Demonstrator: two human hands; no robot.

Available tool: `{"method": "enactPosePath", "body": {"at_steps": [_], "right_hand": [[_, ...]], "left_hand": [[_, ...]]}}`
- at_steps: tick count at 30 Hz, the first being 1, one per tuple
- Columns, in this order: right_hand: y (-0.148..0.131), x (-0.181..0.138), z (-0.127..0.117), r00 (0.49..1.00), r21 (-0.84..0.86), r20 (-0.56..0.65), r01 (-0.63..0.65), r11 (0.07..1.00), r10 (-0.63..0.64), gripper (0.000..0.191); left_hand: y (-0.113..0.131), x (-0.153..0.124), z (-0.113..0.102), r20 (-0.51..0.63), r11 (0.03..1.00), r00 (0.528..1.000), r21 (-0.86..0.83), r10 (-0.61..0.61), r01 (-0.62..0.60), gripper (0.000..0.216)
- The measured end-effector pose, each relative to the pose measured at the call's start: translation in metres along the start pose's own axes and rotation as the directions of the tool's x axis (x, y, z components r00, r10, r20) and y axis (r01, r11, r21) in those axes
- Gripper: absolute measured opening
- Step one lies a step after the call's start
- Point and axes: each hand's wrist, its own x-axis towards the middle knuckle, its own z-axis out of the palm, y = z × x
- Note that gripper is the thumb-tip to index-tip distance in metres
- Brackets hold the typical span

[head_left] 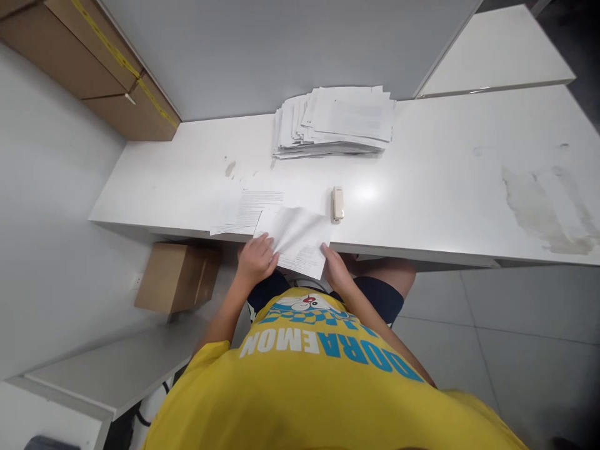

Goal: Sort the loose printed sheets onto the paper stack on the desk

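Observation:
Between my two hands is a printed sheet of paper [300,240], bent along a diagonal, hanging partly over the desk's front edge. My left hand [257,257] grips its left side, thumb on top. At the sheet's right edge, my right hand [335,267] pinches it near the corner. I cannot tell whether it is one sheet or several together. Other printed sheets [255,206] lie on the desk just beyond my left hand, partly covered by the held paper. A cream stapler [338,204] rests on the desk a little beyond my right hand.
A thick, uneven stack of papers [337,122] sits at the back of the white desk [422,175], against a grey panel. Taped cardboard boxes [107,81] stand at the back left. Under the desk on the left is another cardboard box [164,275]. Stains mark the desk's right end.

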Motion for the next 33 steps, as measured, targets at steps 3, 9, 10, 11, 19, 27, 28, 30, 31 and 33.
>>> {"method": "enactPosePath", "body": {"at_steps": [3,9,10,11,19,27,28,30,31,33], "right_hand": [[-0.004,0.002,0.003,0.993,-0.012,0.108,0.048,0.999,-0.046,0.073],[-0.004,-0.003,0.0,0.998,-0.008,0.031,0.053,0.999,-0.052,0.065],[-0.004,-0.004,0.0,0.999,0.005,0.018,0.045,0.999,-0.045,0.064],[-0.003,-0.006,0.001,0.999,0.013,0.013,0.037,0.999,-0.038,0.064],[-0.01,-0.006,0.006,0.99,0.016,-0.123,0.066,0.998,-0.064,0.055],[-0.001,-0.004,0.007,0.976,-0.118,-0.113,0.173,0.978,-0.186,0.059],[0.0,-0.005,0.007,0.978,-0.148,-0.095,0.172,0.974,-0.188,0.059],[0.0,-0.009,0.007,0.978,-0.234,-0.043,0.189,0.954,-0.205,0.058],[-0.002,-0.011,0.007,0.975,-0.283,-0.01,0.21,0.936,-0.222,0.057],[-0.009,-0.016,0.006,0.961,-0.364,0.06,0.274,0.89,-0.271,0.053]], "left_hand": [[0.004,-0.007,0.013,0.089,0.995,0.991,-0.037,0.095,-0.092,0.023],[-0.002,-0.013,0.037,0.084,0.996,0.996,-0.09,0.003,0.005,0.04],[-0.003,-0.014,0.039,0.071,0.996,0.997,-0.084,-0.024,0.03,0.043],[-0.005,-0.015,0.041,0.069,0.996,0.997,-0.078,-0.044,0.05,0.046],[-0.014,-0.024,0.03,0.143,0.978,0.987,-0.184,-0.077,0.103,0.039],[0.005,-0.047,0.038,0.128,0.101,0.369,-0.834,-0.921,0.542,0.062],[0.005,-0.05,0.041,0.253,-0.078,0.299,-0.867,-0.92,0.492,0.064],[0.002,-0.055,0.047,0.422,-0.265,0.292,-0.852,-0.858,0.451,0.065],[0.0,-0.056,0.048,0.452,-0.276,0.312,-0.837,-0.836,0.472,0.065],[-0.006,-0.054,0.046,0.438,-0.198,0.361,-0.817,-0.823,0.541,0.06]]}}
